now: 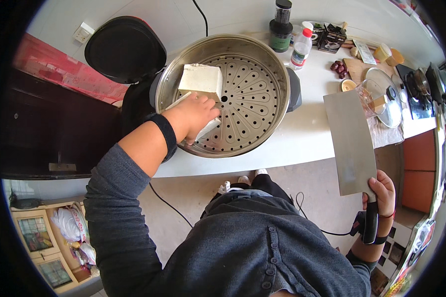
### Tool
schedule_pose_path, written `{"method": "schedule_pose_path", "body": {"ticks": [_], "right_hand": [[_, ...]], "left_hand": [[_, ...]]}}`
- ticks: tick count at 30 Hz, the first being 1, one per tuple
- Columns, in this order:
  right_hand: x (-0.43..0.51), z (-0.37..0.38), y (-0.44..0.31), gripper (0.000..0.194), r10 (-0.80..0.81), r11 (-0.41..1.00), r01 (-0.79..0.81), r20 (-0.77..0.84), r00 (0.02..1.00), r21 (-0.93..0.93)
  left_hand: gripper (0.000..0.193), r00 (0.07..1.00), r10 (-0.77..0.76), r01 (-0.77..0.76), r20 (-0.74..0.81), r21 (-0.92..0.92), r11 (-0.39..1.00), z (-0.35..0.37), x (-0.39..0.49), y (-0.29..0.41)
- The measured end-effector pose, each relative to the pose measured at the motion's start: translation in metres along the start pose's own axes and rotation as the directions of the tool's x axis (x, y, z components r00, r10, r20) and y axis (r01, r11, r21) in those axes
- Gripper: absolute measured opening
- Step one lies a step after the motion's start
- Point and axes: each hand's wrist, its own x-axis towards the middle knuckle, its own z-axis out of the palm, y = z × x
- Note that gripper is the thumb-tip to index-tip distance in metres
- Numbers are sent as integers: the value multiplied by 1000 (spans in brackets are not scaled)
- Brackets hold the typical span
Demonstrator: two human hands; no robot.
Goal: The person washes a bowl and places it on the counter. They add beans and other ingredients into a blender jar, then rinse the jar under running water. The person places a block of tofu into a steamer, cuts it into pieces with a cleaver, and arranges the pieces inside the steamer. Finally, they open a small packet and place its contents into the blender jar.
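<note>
A large round metal steamer pot (pixel 282 122) with a perforated steamer plate (pixel 249 100) stands on the white counter. One white block, which looks like tofu (pixel 200 78), lies on the plate's left part. Just below it, my left hand (pixel 195 113) is over a second white block (pixel 208 129) and grips it from above, fingers curled over its top; the hand hides most of that block. At the right, away from the pot, my right hand (pixel 383 193) holds a cleaver (pixel 351 144) by its black handle, with the broad blade pointing up and away from me.
An open black electric griddle (pixel 124 48) stands left of the pot. Behind to the right are a plastic bottle (pixel 301 50), a dark jar (pixel 280 35) and red dates (pixel 340 69). A glass lid (pixel 390 107) lies beside a wooden cutting board (pixel 356 67), near a stove. Cables run across the floor.
</note>
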Motion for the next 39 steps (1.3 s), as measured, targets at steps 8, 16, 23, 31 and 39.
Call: {"method": "schedule_pose_path", "body": {"ticks": [8,16,23,31,39], "right_hand": [[-32,-3,20,18,-29,1000,28,-97,995,-14],[-43,-6,39,18,-36,999,36,-156,987,-8],[-45,-5,39,18,-34,999,37,-143,989,18],[-56,6,24,6,42,983,-84,-244,969,-162],[-108,9,59,16,142,966,-81,-244,959,244]], "left_hand": [[69,996,-34,30,-85,-50,998,11,6,-2],[54,972,-232,236,43,-101,967,-1,20,1],[52,928,-370,370,35,-184,911,-6,26,3],[63,956,-227,129,-186,-428,895,1,9,-2],[66,739,-53,-495,-671,-595,634,-40,-87,59]]}}
